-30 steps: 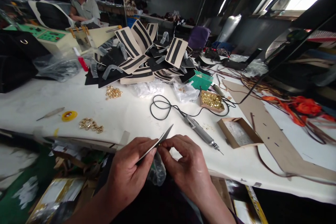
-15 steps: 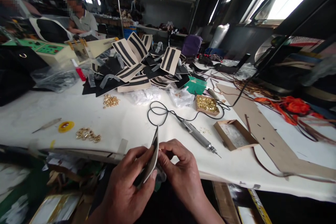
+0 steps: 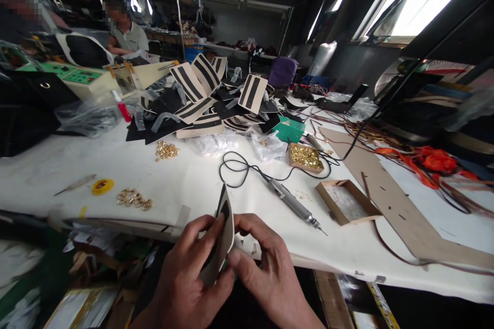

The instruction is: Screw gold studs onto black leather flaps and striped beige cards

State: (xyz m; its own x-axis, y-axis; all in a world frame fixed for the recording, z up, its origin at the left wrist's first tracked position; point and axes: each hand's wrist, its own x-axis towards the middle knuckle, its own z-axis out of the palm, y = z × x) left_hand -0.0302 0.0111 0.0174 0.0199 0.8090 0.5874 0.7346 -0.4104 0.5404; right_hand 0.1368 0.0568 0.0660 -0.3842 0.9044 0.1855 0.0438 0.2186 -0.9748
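Note:
In front of me, at the table's near edge, my left hand grips a small beige panel with a black strip on it, held upright with its edge toward me. My right hand is curled against the panel's right side. Its index fingertip touches near the upper part and its thumb rests at the lower edge. The far face of the panel, and anything small there, is hidden. A grey electric screwdriver with a black cord lies beyond my right hand. Gold rings lie to the left.
Behind are piled beige-and-black panels. A box of gold parts, a shallow cardboard box, small gold hardware, yellow tape and an awl-like tool lie on the table. A person sits far left.
My right thumb and index finger have moved apart; before, they were pinched near a small gold bit beside the panel. The panel has turned slightly, and the view has shifted a little left.

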